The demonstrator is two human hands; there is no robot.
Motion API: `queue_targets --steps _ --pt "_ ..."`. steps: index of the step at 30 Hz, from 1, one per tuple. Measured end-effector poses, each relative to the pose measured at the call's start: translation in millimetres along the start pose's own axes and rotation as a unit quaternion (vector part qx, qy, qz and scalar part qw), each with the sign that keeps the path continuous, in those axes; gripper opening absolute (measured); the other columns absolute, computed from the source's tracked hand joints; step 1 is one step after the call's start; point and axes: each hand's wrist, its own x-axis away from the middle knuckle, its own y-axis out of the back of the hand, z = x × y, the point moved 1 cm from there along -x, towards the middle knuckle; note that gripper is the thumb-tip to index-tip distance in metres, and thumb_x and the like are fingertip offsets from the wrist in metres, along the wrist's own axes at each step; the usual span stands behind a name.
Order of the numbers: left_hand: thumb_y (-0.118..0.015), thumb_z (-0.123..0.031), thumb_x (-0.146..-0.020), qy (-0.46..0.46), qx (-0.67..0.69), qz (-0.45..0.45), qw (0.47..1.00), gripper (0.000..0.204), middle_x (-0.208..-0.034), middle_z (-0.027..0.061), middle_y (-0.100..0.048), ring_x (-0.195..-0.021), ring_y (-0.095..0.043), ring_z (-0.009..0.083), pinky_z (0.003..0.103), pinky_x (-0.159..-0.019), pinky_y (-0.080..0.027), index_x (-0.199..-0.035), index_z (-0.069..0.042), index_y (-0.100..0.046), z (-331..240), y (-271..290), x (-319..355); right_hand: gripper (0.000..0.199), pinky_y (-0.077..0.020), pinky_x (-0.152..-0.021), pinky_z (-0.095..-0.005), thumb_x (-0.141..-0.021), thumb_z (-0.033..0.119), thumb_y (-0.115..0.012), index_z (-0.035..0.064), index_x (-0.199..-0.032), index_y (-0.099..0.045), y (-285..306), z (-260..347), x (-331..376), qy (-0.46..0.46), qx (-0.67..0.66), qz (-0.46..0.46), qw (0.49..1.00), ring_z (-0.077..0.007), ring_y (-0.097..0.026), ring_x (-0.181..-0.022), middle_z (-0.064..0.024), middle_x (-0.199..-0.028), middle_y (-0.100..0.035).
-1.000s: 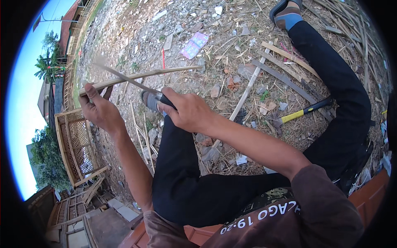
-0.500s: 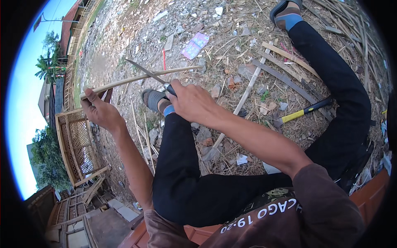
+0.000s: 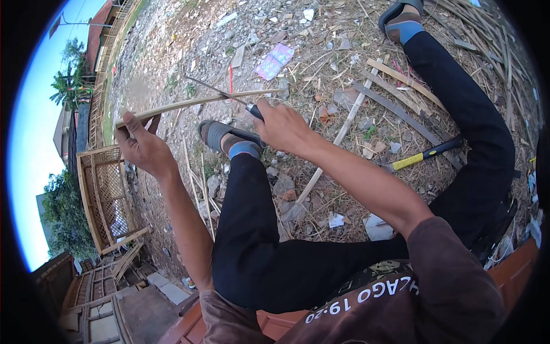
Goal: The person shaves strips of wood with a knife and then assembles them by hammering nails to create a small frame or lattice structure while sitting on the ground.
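My left hand [image 3: 144,146] grips the near end of a long, thin bamboo strip [image 3: 189,101], thumb on top and fingers beneath. The strip points away to the right above the ground, its far end past my sandalled left foot [image 3: 220,136]. In my right hand [image 3: 285,127] is a knife [image 3: 253,110], its black handle closed inside my fist. The narrow blade slants up and left and crosses the strip about two-thirds of the way along it. Blade and strip appear to touch there.
A hammer [image 3: 409,161] with a yellow and black handle lies near my right leg. Around it are bamboo slats [image 3: 344,129] and a flat dark strip [image 3: 401,113]. Stones, litter and a pink wrapper [image 3: 275,61] cover the ground. A lattice panel [image 3: 107,198] stands at the left.
My right hand and the knife have slid right along the strip, toward its far end. The blade now lies flatter. My left hand keeps its hold and has barely shifted.
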Motion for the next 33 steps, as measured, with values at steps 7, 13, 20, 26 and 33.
queue_targets --steps 7,13,20,26,33 --pt "-0.051 -0.04 -0.101 0.005 -0.012 0.003 1.0 0.042 -0.085 0.0067 -0.051 -0.078 -0.061 0.016 0.035 -0.071 -0.066 -0.096 0.003 -0.051 4 8 4 0.025 -0.0487 -0.065 -0.0571 -0.093 0.022 -0.058 0.0002 -0.101 -0.05 -10 13 15 0.041 -0.035 0.008 0.998 -0.0491 -0.063 -0.069 -0.0262 -0.07 -0.064" --pt "-0.052 -0.039 -0.101 0.014 -0.003 0.001 1.0 0.041 -0.088 0.007 -0.05 -0.079 -0.06 0.0153 0.037 -0.075 -0.066 -0.099 0.002 -0.051 2 9 -4 0.029 -0.0523 -0.074 -0.0574 -0.091 0.025 -0.057 0.0001 -0.104 -0.049 -8 -13 1 -0.033 -0.013 0.037 0.999 -0.0503 -0.065 -0.08 -0.0305 -0.08 -0.065" --pt "-0.053 -0.041 -0.1 0.009 -0.005 0.005 1.0 0.044 -0.089 0.0074 -0.05 -0.083 -0.061 0.0171 0.038 -0.076 -0.066 -0.101 0.003 -0.052 7 9 -3 0.031 -0.0478 -0.079 -0.0573 -0.093 0.027 -0.055 -0.0015 -0.104 -0.052 -11 -1 6 -0.109 -0.101 0.043 0.988 -0.0504 -0.063 -0.086 -0.0325 -0.084 -0.064" --pt "-0.054 -0.043 -0.099 0.007 -0.019 -0.002 1.0 0.047 -0.094 0.0105 -0.054 -0.086 -0.062 0.0191 0.038 -0.077 -0.066 -0.102 0.003 -0.052 7 12 1 0.03 -0.0466 -0.069 -0.0569 -0.094 0.028 -0.057 0.0004 -0.105 -0.053 6 57 19 0.03 -0.09 0.044 0.995 -0.0495 -0.063 -0.074 -0.0286 -0.076 -0.064" --pt "-0.052 -0.042 -0.1 0.004 -0.005 0.009 1.0 0.045 -0.092 0.0097 -0.054 -0.085 -0.062 0.0178 0.038 -0.076 -0.066 -0.098 0.003 -0.052 3 2 -5 0.027 -0.0507 -0.07 -0.0549 -0.094 0.022 -0.055 -0.0022 -0.103 -0.052 -12 -42 1 -0.081 0.031 0.015 0.996 -0.0475 -0.065 -0.076 -0.0294 -0.078 -0.065"
